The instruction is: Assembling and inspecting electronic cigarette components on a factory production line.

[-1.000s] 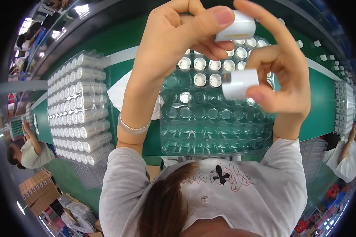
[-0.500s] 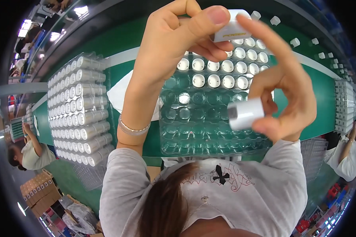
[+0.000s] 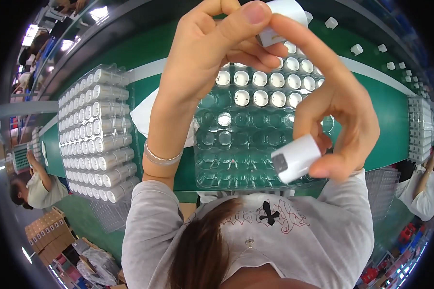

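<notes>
My left hand (image 3: 212, 62) is raised near the top of the view, its thumb and fingers closed on a small white block (image 3: 282, 17). Lower and to the right, my right hand (image 3: 340, 106) pinches a second small white block (image 3: 295, 158) with a grey end face, its forefinger stretched up toward the left hand. Beneath both hands lies a clear plastic cell tray (image 3: 236, 159) on the green table (image 3: 381, 111). White blocks (image 3: 263, 89) fill its far rows, while the near cells hold nothing.
A stack of clear trays packed with white blocks (image 3: 96, 135) lies at the left. Loose white blocks (image 3: 357, 49) sit at the far right of the table, with more filled trays (image 3: 419, 127) at the right edge. Other people (image 3: 36, 185) work at both sides. Cardboard boxes (image 3: 48, 231) stand lower left.
My right hand has come down and toward me with its white block, away from the left hand. The left hand stayed high with its block.
</notes>
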Demonstrator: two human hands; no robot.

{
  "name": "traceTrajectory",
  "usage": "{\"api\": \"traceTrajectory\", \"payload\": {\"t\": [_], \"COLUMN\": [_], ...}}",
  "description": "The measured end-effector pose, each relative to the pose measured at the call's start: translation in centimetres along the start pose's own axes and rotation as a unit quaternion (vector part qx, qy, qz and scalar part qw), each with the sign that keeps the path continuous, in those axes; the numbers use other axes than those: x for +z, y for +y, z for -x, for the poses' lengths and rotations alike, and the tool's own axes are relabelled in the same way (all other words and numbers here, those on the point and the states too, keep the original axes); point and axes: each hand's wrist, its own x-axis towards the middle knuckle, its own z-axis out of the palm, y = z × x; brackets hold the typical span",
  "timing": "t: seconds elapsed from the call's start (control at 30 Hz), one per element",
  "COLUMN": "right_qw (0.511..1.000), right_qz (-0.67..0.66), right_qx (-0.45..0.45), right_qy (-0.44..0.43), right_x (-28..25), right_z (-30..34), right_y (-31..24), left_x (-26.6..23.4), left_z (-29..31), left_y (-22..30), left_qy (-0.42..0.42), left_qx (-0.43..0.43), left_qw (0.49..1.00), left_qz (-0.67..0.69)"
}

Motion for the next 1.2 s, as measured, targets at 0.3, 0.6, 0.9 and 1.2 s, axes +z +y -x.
{"api": "traceTrajectory", "payload": {"t": [0.3, 0.6, 0.9, 1.2], "right_qw": [0.999, 0.996, 0.989, 0.965], "right_qz": [-0.044, -0.074, 0.105, 0.249], "right_qx": [0.019, -0.051, 0.095, 0.005], "right_qy": [-0.013, -0.022, 0.044, 0.078], "right_x": [-0.4, -1.0, -0.6, -0.6], "right_z": [0.2, 0.7, -0.2, 1.2], "right_y": [0.5, 1.0, 0.2, 1.1], "left_x": [-1.3, -1.1, -0.8, 0.1], "left_z": [-1.2, -1.3, -1.2, -0.8], "left_y": [-1.1, -1.5, -0.2, -1.5], "left_qy": [-0.165, -0.185, -0.014, 0.0], "left_qx": [0.178, 0.152, -0.015, 0.087], "left_qw": [0.969, 0.971, 1.0, 0.994], "left_qz": [-0.046, -0.016, -0.021, -0.067]}}
